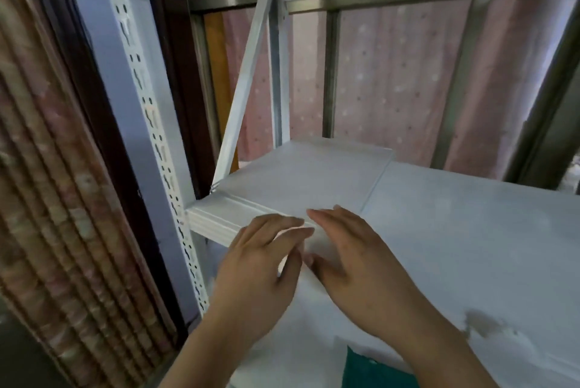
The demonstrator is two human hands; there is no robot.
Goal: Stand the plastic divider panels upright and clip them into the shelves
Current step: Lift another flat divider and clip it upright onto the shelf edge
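My left hand (260, 265) and right hand (348, 255) hover together, fingers (282, 230) spread loosely and gripping nothing, over the near edge of the white panels (301, 174) stacked flat on the shelf (455, 230), ready to lift one upright.

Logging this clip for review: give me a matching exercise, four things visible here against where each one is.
1. panel stack
2. slotted post
3. dotted curtain
4. right hand

A. behind the rack
B. flat on the shelf, left end
C. at the stack's front edge
D. upright, left of the stack

Pairs: 1-B, 2-D, 3-A, 4-C
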